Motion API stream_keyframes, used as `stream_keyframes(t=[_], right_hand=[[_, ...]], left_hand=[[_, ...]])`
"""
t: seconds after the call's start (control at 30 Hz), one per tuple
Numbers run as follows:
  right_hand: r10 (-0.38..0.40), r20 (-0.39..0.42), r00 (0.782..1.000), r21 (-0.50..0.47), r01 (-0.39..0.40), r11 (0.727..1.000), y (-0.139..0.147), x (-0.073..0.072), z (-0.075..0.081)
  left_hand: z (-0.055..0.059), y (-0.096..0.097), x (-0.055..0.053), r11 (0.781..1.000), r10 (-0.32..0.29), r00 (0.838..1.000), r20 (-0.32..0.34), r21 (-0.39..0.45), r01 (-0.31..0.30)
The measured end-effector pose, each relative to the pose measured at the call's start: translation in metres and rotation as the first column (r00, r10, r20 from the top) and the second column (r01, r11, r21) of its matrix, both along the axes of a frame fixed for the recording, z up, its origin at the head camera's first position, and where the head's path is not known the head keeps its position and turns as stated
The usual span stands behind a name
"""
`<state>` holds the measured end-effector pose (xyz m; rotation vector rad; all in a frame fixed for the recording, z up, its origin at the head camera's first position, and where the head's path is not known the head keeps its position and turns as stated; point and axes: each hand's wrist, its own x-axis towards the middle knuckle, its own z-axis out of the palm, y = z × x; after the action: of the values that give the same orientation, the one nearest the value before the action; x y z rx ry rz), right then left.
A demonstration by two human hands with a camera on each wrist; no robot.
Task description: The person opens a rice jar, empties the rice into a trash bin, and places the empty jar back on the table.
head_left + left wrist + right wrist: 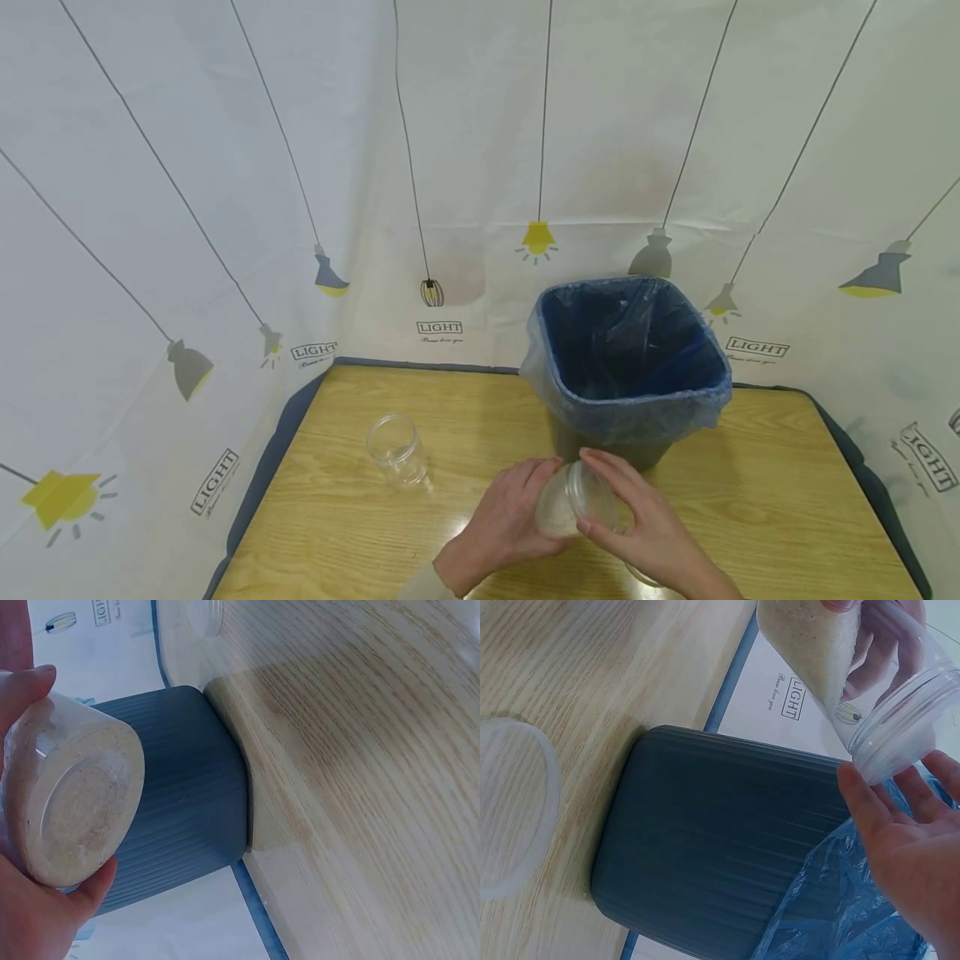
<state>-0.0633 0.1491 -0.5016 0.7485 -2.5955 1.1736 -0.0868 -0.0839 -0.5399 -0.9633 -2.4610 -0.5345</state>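
A clear jar (557,504) of pale, rice-like grains (810,649) lies tilted well over between both hands, its threaded mouth (904,712) pointing right. My left hand (506,517) grips the jar's body near the base. In the left wrist view the round jar bottom (86,810) shows between the left thumb and fingers. With thumb and fingertips at opposite sides of the rim, my right hand (648,529) holds the mouth end. The grains slope along the lower wall, just behind the mouth. Beneath the right hand, a clear round lid (551,802) rests on the table, partly hidden in the head view.
A dark bin (720,840) lined with a blue plastic bag (637,417) stands just beyond the hands, at the table's back right. To the left, a clear glass container (401,454) is on the wooden table (337,533). A lamp-patterned cloth (465,167) surrounds the table.
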Motion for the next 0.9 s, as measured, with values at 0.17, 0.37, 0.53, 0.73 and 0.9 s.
stream_keyframes(t=[0.17, 0.37, 0.53, 0.73, 0.9], right_hand=[[0.003, 0.014, 1.000, 0.006, -0.003, 1.000, -0.001, 0.000, 0.000], [-0.080, 0.220, 0.972, -0.058, 0.095, 0.994, -0.009, 0.001, 0.003], [-0.160, 0.377, 0.912, -0.061, 0.197, 0.979, -0.016, 0.001, 0.003], [-0.154, 0.402, 0.903, -0.100, 0.210, 0.973, -0.016, -0.001, 0.004], [-0.088, 0.361, 0.928, -0.146, 0.149, 0.978, -0.012, -0.001, 0.002]], left_hand=[[-0.001, 0.000, 0.000, 1.000, -0.003, 1.000, -0.019, 0.005, 0.003], [-0.005, 0.001, -0.001, 1.000, 0.030, 0.992, -0.126, -0.002, -0.031], [-0.008, 0.001, -0.001, 0.996, 0.073, 0.985, -0.157, -0.034, -0.080], [-0.008, 0.001, -0.001, 0.995, 0.079, 0.980, -0.184, -0.040, -0.087], [-0.008, 0.000, 0.000, 0.997, 0.072, 0.985, -0.156, -0.029, -0.077]])
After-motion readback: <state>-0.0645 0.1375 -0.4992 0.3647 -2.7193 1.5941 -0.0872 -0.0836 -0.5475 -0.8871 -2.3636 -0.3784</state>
